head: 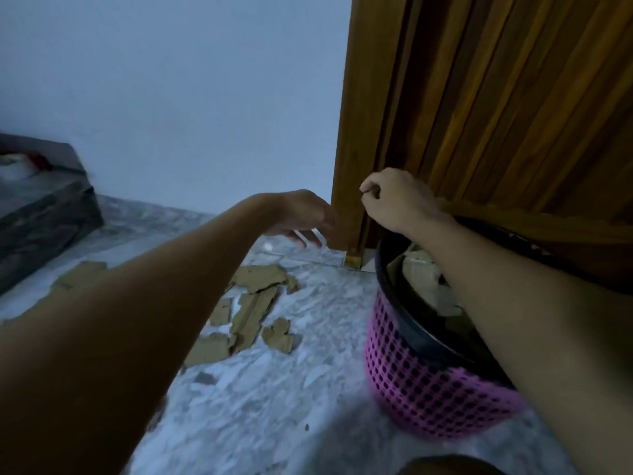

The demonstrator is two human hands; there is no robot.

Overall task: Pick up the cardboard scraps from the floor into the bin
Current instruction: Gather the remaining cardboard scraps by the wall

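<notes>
Far left, a dark grey padded block [41, 207] sits against the wall. Torn brown cardboard scraps [253, 303] lie scattered flat on the pale marbled floor [274, 389]: one near the block, the main cluster partly under the left forearm, a few small bits nearer the camera. They look light, thin and fairly stiff, with ragged edges. They probably bend rather than break, and lying flush on a smooth floor they likely need a fingernail under an edge or a slide-and-pinch. The long strips are best taken mid-length, and the small ones gathered several at a time. The left hand [301, 217] hangs above the cluster, fingers loose and pointing down, holding nothing. The right hand [394, 200] is over the bin, fingers curled in, thumb against forefinger, no scrap visible in it. Below it stands the round pink perforated plastic bin [428, 389] with a black liner [404, 323], already holding cardboard pieces [421, 275]. Behind is a ribbed brown wooden door [479, 114].
</notes>
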